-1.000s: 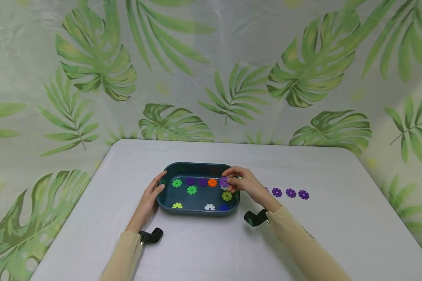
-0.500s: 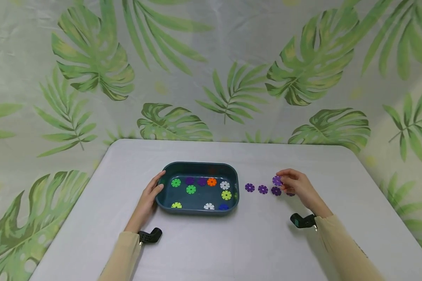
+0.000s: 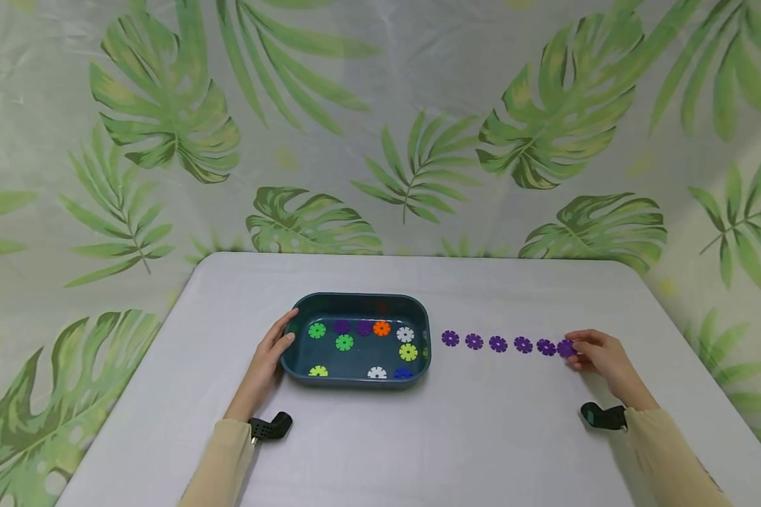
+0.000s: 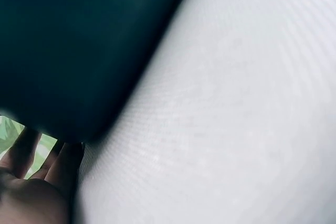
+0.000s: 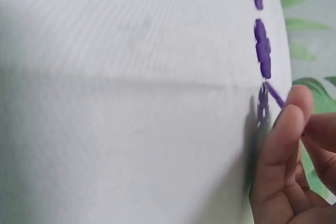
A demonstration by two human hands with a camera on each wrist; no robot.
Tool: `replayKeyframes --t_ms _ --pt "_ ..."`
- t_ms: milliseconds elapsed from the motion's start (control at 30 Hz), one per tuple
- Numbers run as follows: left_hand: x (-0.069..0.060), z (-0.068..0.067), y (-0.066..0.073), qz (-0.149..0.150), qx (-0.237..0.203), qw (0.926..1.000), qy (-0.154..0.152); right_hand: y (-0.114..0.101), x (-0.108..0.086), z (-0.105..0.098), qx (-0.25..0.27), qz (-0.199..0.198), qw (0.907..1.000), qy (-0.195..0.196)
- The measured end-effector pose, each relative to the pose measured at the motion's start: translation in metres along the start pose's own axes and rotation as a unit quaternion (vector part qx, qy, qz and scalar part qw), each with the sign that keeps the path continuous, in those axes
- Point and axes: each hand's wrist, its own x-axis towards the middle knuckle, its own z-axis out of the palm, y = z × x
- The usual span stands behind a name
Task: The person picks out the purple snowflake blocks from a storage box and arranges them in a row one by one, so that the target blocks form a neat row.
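Observation:
My left hand grips the left end of a dark blue-green plastic tray; in the left wrist view its fingers lie against the tray wall. Inside the tray lie several notched flower-shaped plastic discs, among them a green disc, an orange disc and a white disc. At the right, my right hand pinches a purple disc between thumb and fingers. In the right wrist view that disc is tilted, its lower edge close to the tablecloth. It is at the right end of a row of purple discs.
A white cloth covers the table. Behind it hangs a leaf-patterned curtain. Each wrist wears a black camera, the left camera and the right camera.
My right hand has carried the purple disc from the tray rightward along the row and lowered it to the row's right end. The left hand has stayed at the tray.

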Motion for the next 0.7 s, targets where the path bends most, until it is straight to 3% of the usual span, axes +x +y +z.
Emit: replayKeyframes --t_ms 233,400,567,700 --pt "0.0 0.0 -0.001 0.004 0.0 1.0 0.001 0.0 0.002 0.001 -0.065 0.013 0.9974 0.029" --pt "-0.001 -0.001 -0.001 0.003 -0.002 1.0 0.002 -0.024 0.004 0.013 -0.062 -0.011 0.9975 0.03" --pt "-0.002 -0.001 -0.001 0.002 -0.003 1.0 0.003 -0.067 0.007 0.048 -0.004 -0.061 0.9979 -0.022" --pt "0.0 0.0 -0.001 0.006 -0.002 1.0 0.002 -0.099 0.011 0.088 0.033 -0.101 0.9907 -0.085"
